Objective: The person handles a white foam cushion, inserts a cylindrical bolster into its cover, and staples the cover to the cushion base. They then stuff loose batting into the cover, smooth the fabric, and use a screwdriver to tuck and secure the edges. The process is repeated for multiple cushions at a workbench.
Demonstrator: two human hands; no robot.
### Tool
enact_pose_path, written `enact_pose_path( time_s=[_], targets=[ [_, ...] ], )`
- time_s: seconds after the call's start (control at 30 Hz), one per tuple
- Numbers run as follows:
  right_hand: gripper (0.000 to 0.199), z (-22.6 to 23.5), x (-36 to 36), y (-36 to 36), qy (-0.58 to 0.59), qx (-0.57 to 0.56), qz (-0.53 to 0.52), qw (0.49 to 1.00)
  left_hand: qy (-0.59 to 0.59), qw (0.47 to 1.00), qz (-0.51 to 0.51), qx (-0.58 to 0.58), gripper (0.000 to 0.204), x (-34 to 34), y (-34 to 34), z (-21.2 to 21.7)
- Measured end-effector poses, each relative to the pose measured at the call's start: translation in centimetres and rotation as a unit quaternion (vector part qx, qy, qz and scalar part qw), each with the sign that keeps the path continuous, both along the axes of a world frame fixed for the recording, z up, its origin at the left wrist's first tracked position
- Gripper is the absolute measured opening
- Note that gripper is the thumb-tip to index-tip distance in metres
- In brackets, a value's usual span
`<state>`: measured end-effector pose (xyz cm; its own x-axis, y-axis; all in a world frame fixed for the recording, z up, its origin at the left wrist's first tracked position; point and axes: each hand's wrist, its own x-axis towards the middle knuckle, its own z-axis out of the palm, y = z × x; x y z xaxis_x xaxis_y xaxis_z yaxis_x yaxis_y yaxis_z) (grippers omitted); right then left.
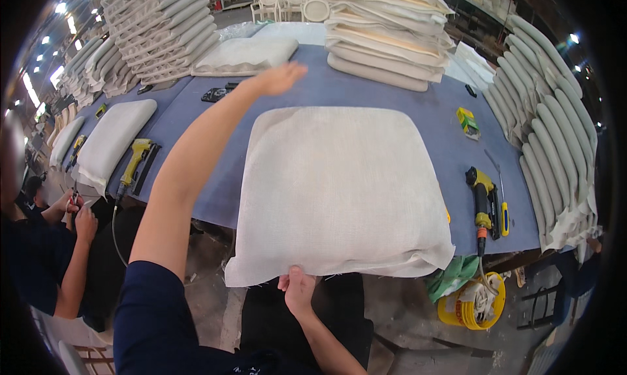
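Note:
A padded seat cushion (339, 185) in pale woven fabric lies in front of me, its near part hanging past the table edge. Loose fabric with frayed threads runs along its near side. My right hand (298, 289) is closed on that fabric edge, near the middle of the near side. Beyond the cushion's far left corner, my left hand (281, 80) is raised over the table with its fingers stretched out, holding nothing. Its forearm crosses above the table left of the cushion.
A yellow-black staple gun (482, 202) and a screwdriver (505, 218) lie right; another staple gun (137, 159) lies left. Cushion stacks (385, 42) line the blue table (307, 81). A yellow bucket (467, 306) stands below. A co-worker's hands (81, 215) hold scissors at left.

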<state>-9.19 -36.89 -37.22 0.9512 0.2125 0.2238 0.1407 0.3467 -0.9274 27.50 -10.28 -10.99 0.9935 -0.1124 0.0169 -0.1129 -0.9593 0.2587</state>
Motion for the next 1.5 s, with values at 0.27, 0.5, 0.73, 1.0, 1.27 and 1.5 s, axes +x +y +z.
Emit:
enact_pose_path(
  time_s=[0.27, 0.5, 0.73, 1.0, 1.27, 1.5],
  targets=[
    [0.053, 0.4, 0.1, 0.3, 0.01, 0.009, 0.0, 1.0, 0.068, 0.985, -0.003, -0.156, 0.081, 0.5, -4.8, -6.7],
    [0.047, 1.0, -0.3, 0.5, 0.023, 0.012, 0.009, 1.0, -0.094, 0.993, -0.042, -0.052, 0.076, 0.3, -3.5, -6.3],
    [0.051, 1.7, -0.3, 0.4, 0.096, 0.018, -0.027, 0.995, -0.147, 0.971, -0.161, 0.099, 0.064, -10.5, -9.1, -9.8],
    [0.058, 2.5, -0.5, -0.6, 0.066, -0.013, 0.029, 0.997, -0.113, 0.958, -0.191, 0.181, 0.059, -31.8, -12.8, -7.2],
    [0.058, 4.0, -2.6, -1.1, 0.154, 0.036, 0.074, 0.985, -0.087, 0.953, -0.208, 0.204, 0.068, -33.4, -13.9, -6.9],
    [0.016, 14.7, -1.0, -9.3, -0.221, -0.216, 0.149, 0.939, -0.06, 0.96, -0.187, 0.2, 0.084, -34.3, -14.1, -6.9]
  ],
)
